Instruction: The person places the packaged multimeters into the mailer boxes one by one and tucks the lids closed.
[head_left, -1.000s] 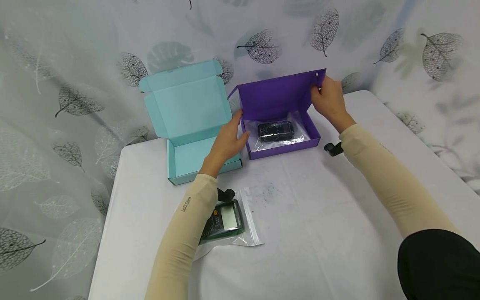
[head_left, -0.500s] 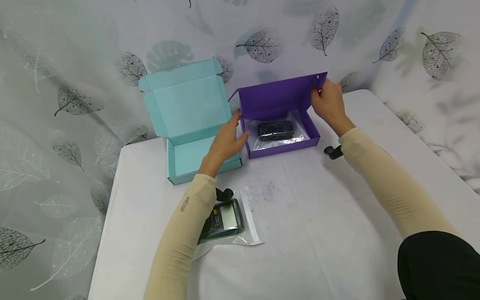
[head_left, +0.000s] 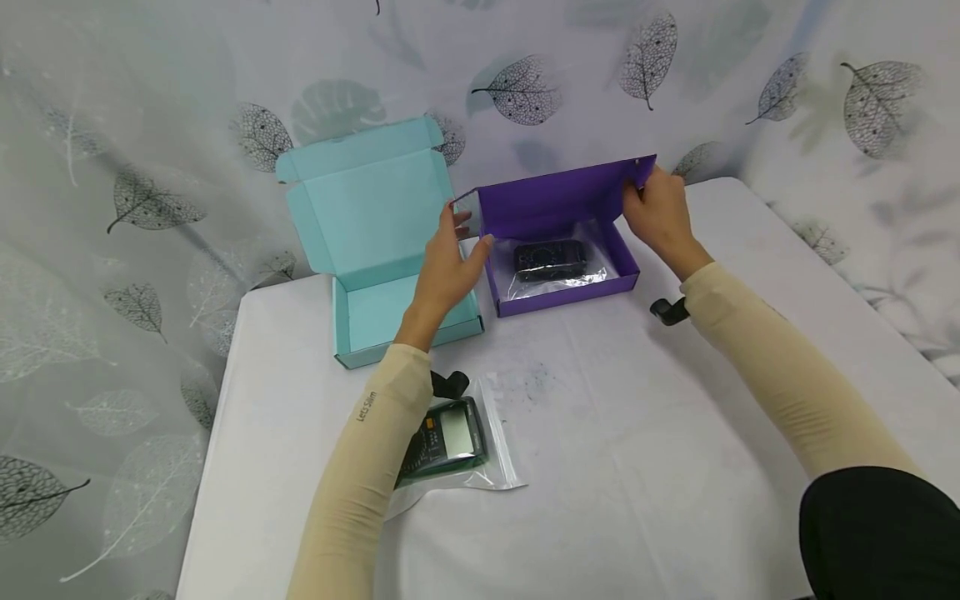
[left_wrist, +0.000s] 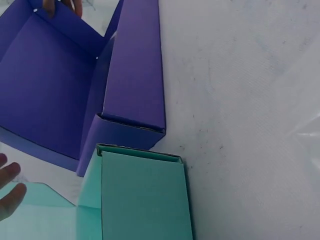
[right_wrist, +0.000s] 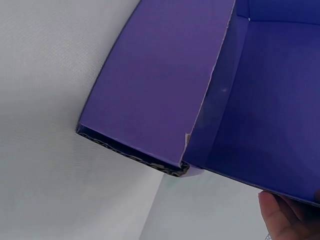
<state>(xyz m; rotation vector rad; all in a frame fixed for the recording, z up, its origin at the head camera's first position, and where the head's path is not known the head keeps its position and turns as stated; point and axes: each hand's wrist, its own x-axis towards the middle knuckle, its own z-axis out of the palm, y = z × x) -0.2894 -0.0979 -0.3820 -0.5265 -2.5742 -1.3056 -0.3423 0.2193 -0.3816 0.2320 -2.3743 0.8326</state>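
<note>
Purple box [head_left: 561, 287] lid lowered, two hands [head_left: 444, 265] [head_left: 660, 212] gripping; two boxes

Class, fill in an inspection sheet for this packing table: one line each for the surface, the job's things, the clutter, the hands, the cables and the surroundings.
Surface: white table, faint grey smudges near the middle.
Job's things: purple box open, lid part-lowered, a bagged dark device inside.
Clutter: teal box open and empty beside the purple one; bagged calculator near the front, partly under the left sleeve.
Hands: left hand at the lid's left corner, grip unclear; right hand pinches the lid's right corner.
Cables: nothing seen.
Surroundings: grey leaf-print curtain behind and to both sides.
</note>
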